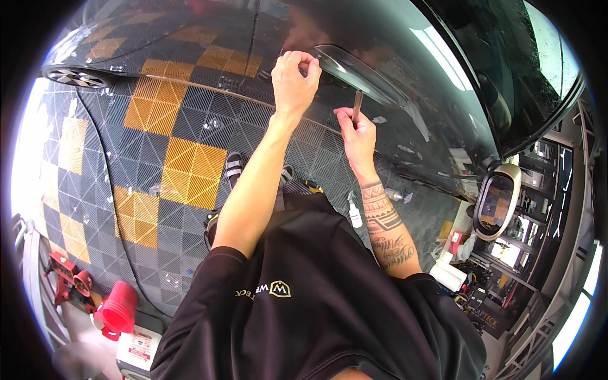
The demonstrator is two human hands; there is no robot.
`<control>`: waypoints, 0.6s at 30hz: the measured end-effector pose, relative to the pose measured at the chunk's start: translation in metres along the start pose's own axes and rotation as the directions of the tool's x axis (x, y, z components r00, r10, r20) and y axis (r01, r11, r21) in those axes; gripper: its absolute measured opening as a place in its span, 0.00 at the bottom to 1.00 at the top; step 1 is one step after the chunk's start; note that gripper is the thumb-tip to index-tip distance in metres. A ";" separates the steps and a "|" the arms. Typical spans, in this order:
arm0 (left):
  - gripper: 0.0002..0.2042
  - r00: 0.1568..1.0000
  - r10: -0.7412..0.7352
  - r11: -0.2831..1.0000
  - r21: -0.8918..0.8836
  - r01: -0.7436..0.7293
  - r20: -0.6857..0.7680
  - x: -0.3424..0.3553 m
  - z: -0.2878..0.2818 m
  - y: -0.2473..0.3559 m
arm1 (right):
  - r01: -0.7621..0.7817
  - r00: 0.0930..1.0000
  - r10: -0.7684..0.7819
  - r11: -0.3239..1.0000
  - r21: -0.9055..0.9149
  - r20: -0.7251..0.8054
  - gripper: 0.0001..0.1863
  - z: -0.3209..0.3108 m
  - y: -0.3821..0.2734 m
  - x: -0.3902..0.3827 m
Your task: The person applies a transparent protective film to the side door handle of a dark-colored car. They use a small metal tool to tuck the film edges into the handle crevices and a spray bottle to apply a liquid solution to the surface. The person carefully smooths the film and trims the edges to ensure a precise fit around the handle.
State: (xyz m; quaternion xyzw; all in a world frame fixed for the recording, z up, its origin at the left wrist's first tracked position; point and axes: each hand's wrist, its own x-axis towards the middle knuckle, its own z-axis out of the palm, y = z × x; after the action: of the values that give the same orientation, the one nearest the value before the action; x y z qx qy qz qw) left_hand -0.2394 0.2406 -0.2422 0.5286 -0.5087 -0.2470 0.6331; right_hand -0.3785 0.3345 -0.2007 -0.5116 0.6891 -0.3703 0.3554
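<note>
In front of me is the glossy dark side panel of a car [253,38]. A long, tapering dark piece [361,73] with a bright reflection along it lies against the panel, like a door handle or a trim strip. My left hand [296,79] is at its pointed left end, thumb and fingertips pinched together; whatever they hold is too small to make out. Lower and to the right, my right hand [359,139] grips a slim, flat, dark tool [357,106] that points up towards the panel. Its exact kind does not show.
A wing mirror [497,201] in a light housing juts out at right. On the grey and orange grated floor [193,171] stands a white spray bottle [354,212]. A black cable [114,202] crosses the floor at left, near a red bucket [118,307]. Shelving [544,209] lines the right.
</note>
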 end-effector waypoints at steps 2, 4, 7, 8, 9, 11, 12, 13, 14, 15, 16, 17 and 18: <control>0.05 0.998 -0.061 0.998 0.010 0.060 0.013 -0.003 0.001 0.000 | 0.027 0.999 -0.026 1.000 0.008 -0.020 0.08 0.002 -0.003 0.004; 0.04 0.993 -0.117 0.993 -0.016 0.117 0.034 -0.006 0.003 0.001 | 0.068 0.996 -0.067 0.998 0.019 -0.052 0.08 0.006 -0.004 0.009; 0.04 0.992 -0.117 0.993 -0.024 0.119 0.048 -0.007 0.002 0.004 | 0.185 0.977 -0.186 0.982 -0.028 -0.102 0.08 0.013 -0.012 0.018; 0.04 0.993 -0.104 0.994 -0.021 0.105 0.048 -0.006 0.001 0.007 | 0.195 0.975 -0.195 0.981 -0.016 -0.107 0.08 0.016 -0.015 0.022; 0.04 0.985 -0.159 0.985 -0.060 0.163 0.070 -0.006 0.000 0.010 | 0.205 0.972 -0.204 0.979 -0.004 -0.113 0.08 0.020 -0.018 0.025; 0.04 0.958 -0.262 0.952 -0.132 0.277 0.120 -0.004 -0.002 0.017 | 0.206 0.970 -0.207 0.978 -0.018 -0.127 0.08 0.027 -0.027 0.028; 0.05 0.956 -0.267 0.946 -0.155 0.285 0.124 -0.004 -0.002 0.017 | 0.197 0.971 -0.192 0.980 0.022 -0.139 0.08 0.031 -0.033 0.028; 0.05 0.954 -0.271 0.940 -0.178 0.291 0.128 -0.002 -0.002 0.019 | 0.171 0.976 -0.159 0.983 0.071 -0.149 0.08 0.035 -0.034 0.029; 0.06 0.953 -0.274 0.934 -0.201 0.296 0.131 0.000 -0.003 0.020 | 0.145 0.979 -0.126 0.982 0.120 -0.158 0.08 0.038 -0.034 0.031; 0.07 0.942 -0.285 0.932 -0.179 0.315 0.176 0.001 -0.006 0.020 | 0.114 0.982 -0.082 0.975 0.188 -0.172 0.08 0.042 -0.035 0.033; 0.07 0.938 -0.282 0.937 -0.150 0.314 0.202 0.003 -0.009 0.019 | 0.140 0.975 -0.099 0.969 0.202 -0.198 0.07 0.045 -0.036 0.034; 0.07 0.933 -0.280 0.942 -0.121 0.312 0.228 0.006 -0.011 0.019 | 0.166 0.967 -0.117 0.962 0.216 -0.225 0.07 0.048 -0.039 0.036; 0.07 0.926 -0.278 0.947 -0.092 0.309 0.254 0.008 -0.012 0.019 | 0.193 0.958 -0.133 0.954 0.228 -0.252 0.07 0.050 -0.040 0.038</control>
State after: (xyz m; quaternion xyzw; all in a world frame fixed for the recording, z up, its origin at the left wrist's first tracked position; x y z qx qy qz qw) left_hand -0.2302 0.2443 -0.2209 0.5230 -0.4785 -0.4333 0.5565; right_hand -0.3258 0.2825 -0.1931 -0.4709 0.6291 -0.5401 0.3013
